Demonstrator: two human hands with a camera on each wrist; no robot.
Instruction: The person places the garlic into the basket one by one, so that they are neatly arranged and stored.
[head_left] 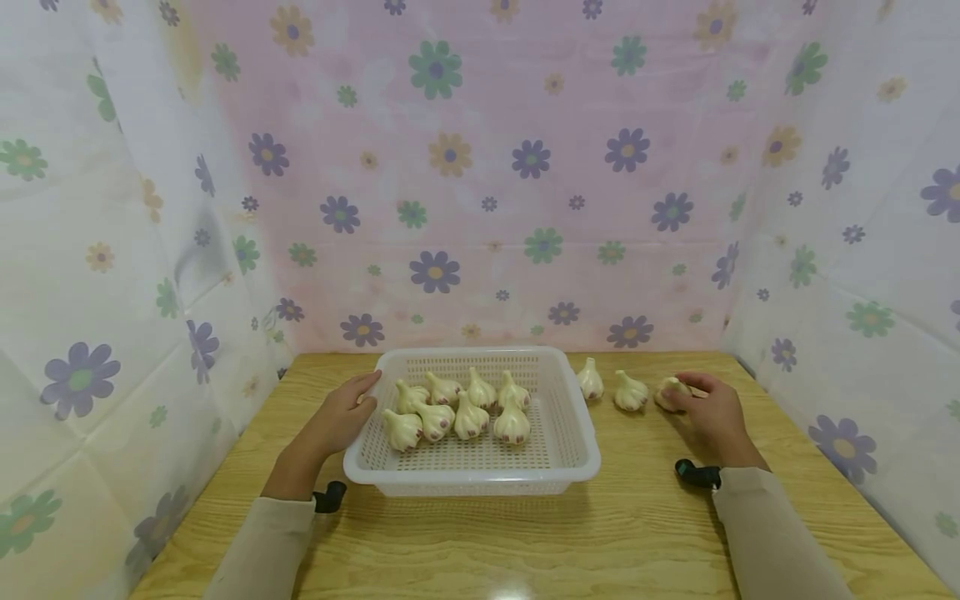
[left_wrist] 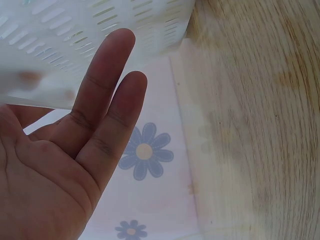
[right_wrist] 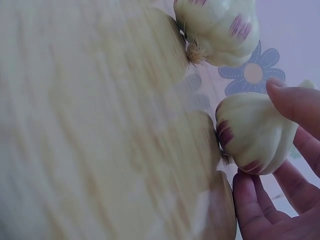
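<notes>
My right hand [head_left: 716, 412] pinches a cream garlic bulb [right_wrist: 257, 132] with purple streaks between thumb and fingers, its root end at or just over the table. Two more garlic bulbs stand to its left, a near one [head_left: 631, 392] and one beside the basket [head_left: 590, 380]. At the left end of the white plastic basket [head_left: 480, 477], my left hand [head_left: 341, 414] rests its thumb and fingertips on the rim. Two of its fingers [left_wrist: 112, 75] stretch out straight beneath the rim, by the slotted wall. Several garlic bulbs [head_left: 471, 417] lie inside the basket, mostly toward its left.
A wood-grain table [head_left: 480, 542] carries everything. Flower-printed sheets hang behind it [head_left: 487, 208] and along both sides. Dark wrist straps show at both sleeves. Inside the basket, bare slotted floor [head_left: 546, 421] shows at the right.
</notes>
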